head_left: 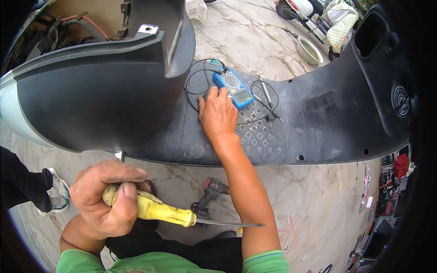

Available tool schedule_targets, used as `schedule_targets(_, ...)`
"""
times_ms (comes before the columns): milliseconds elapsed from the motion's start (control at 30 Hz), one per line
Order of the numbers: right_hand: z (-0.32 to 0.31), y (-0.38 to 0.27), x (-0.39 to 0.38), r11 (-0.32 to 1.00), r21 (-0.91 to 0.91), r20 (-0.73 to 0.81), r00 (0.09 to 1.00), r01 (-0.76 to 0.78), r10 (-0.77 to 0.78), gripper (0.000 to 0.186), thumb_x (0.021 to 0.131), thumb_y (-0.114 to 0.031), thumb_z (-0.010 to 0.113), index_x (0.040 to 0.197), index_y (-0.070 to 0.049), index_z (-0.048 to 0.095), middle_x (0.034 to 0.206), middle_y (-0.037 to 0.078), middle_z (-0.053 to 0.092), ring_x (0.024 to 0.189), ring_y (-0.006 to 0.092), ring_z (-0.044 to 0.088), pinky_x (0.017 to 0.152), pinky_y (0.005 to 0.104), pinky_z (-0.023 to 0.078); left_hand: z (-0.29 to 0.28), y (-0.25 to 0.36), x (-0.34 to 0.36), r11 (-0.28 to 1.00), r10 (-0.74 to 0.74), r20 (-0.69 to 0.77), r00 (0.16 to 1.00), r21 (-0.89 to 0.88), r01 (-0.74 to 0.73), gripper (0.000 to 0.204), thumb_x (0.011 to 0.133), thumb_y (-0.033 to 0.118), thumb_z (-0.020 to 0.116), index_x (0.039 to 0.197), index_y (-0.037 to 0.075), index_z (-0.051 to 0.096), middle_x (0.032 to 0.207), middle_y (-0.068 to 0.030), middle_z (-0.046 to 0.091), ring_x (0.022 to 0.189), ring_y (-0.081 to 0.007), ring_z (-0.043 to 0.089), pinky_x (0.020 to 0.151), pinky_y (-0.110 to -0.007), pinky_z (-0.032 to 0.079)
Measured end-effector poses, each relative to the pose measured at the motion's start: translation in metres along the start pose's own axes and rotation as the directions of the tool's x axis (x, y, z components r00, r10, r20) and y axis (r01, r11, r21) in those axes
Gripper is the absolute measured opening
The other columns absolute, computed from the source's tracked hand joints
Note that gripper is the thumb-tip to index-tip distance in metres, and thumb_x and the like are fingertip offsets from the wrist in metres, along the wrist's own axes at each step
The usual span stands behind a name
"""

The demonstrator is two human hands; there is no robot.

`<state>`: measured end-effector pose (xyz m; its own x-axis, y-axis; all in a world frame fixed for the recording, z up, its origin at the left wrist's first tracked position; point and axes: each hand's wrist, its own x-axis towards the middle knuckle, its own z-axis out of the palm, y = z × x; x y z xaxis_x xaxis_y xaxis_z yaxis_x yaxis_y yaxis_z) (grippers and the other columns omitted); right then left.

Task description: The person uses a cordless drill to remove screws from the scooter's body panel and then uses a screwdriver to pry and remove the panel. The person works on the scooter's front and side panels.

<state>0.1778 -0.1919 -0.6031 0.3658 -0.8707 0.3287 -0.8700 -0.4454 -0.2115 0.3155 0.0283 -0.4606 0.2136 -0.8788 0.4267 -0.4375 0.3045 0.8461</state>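
Head view: left hand (109, 200), fingers curled round the yellow screwdriver (177, 215), probably stiff and light, best held by that handle (157, 208)! Across to the right hand (219, 113), fingers touching the blue multimeter (233, 86) on the black footboard (198, 136); whether gripping, can't tell; likely light, fragile, best taken by its sides.

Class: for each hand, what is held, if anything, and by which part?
The left hand holds the screwdriver by its yellow handle. The right hand touches the meter; whether it grips it cannot be told.
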Motion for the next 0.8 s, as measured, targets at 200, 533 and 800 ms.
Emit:
schedule_targets(200, -0.008, 0.030, -0.005, 0.943, 0.332, -0.082, 0.996, 0.007, 0.022, 0.031, 0.089, -0.016, 0.067, 0.112, 0.003, 0.059, 0.099, 0.024, 0.061, 0.090, 0.0426, 0.064, 0.079, 0.0471, 0.053, 0.007, 0.003, -0.003, 0.999, 0.031, 0.007, 1.000, 0.013, -0.031, 0.014, 0.079, -0.002, 0.054, 0.087, -0.006, 0.064, 0.069, -0.0122, 0.066, 0.058, -0.0168, 0.067, 0.054, -0.026, 0.052)
schedule_targets(533, -0.013, 0.010, -0.003, 0.879, 0.442, -0.080, 0.984, 0.178, -0.159, 0.025, 0.090, -0.014, 0.065, 0.110, -0.001, 0.059, 0.097, 0.023, 0.060, 0.086, 0.0438, 0.064, 0.077, 0.0485, 0.053, 0.001, 0.000, -0.003, 0.995, 0.089, 0.032, 0.996, 0.050, -0.090, 0.015, 0.078, -0.003, 0.053, 0.087, -0.006, 0.064, 0.068, -0.0121, 0.066, 0.057, -0.0170, 0.067, 0.053, -0.025, 0.052)
schedule_targets(800, -0.008, 0.022, -0.022, 0.953, 0.241, -0.101, 0.981, 0.185, -0.165, 0.015, 0.083, -0.002, 0.057, 0.098, 0.003, 0.057, 0.093, 0.021, 0.058, 0.077, 0.0347, 0.069, 0.064, 0.0418, 0.058, 0.031, -0.002, -0.006, 0.999, 0.033, -0.033, 0.999, 0.024, -0.032, 0.016, 0.092, 0.012, 0.051, 0.094, -0.002, 0.059, 0.072, -0.0080, 0.055, 0.061, -0.0119, 0.054, 0.058, -0.022, 0.043)
